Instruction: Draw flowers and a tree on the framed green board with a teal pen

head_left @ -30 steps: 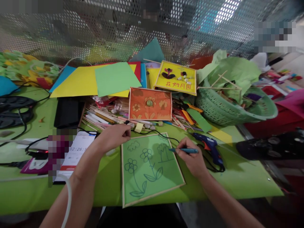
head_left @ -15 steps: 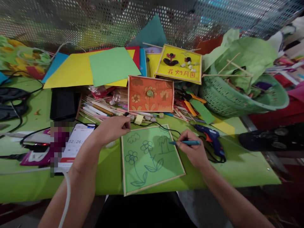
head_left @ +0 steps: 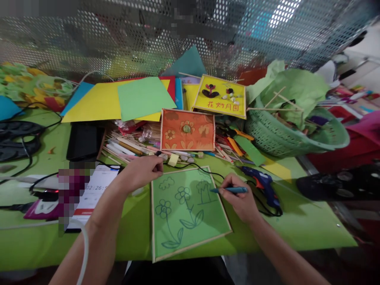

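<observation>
A green framed board point(head_left: 190, 233) with drawn flowers, a cloud and a tree lies near the table's front edge. My right hand point(head_left: 242, 200) is closed on a teal pen point(head_left: 231, 190) whose tip rests at the tree drawing on the board's right side. At the board's top left corner my left hand point(head_left: 142, 171) rests with its fingers curled, touching the frame; I cannot make out anything in them.
A phone point(head_left: 95, 190) lies left of the board, a blue glue gun point(head_left: 263, 186) with its black cable to the right. Behind are an orange picture point(head_left: 187, 130), a yellow picture point(head_left: 220, 96), coloured paper sheets point(head_left: 142, 97), sticks and pens, and a green basket point(head_left: 291, 136).
Both hands stay where they were on the board. Only the camera dipped and came back up; the pen tip sits at the same tree drawing.
</observation>
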A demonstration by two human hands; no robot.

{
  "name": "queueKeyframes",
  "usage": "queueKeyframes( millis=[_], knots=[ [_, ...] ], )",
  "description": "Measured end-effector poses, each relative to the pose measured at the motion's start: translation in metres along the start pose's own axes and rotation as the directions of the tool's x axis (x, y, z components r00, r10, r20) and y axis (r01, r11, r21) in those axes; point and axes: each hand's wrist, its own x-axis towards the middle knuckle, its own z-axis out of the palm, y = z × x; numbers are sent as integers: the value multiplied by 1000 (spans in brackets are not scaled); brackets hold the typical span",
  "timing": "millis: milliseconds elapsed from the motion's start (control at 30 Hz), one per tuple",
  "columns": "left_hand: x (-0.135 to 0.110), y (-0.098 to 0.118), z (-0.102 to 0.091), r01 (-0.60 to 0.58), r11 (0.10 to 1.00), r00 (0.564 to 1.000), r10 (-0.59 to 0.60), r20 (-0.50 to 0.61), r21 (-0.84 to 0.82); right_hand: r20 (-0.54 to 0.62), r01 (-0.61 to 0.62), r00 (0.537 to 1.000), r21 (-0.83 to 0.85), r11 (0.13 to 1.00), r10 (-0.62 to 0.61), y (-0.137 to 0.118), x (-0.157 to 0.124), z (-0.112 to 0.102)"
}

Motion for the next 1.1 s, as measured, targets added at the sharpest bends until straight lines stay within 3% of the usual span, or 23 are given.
queueKeyframes(
  millis=[1100],
  knots=[
    [2,-5,1,-32,999,999,32,-15,-7,-4,6,1000,26,1000,-6,-1,0,-2]
  ],
)
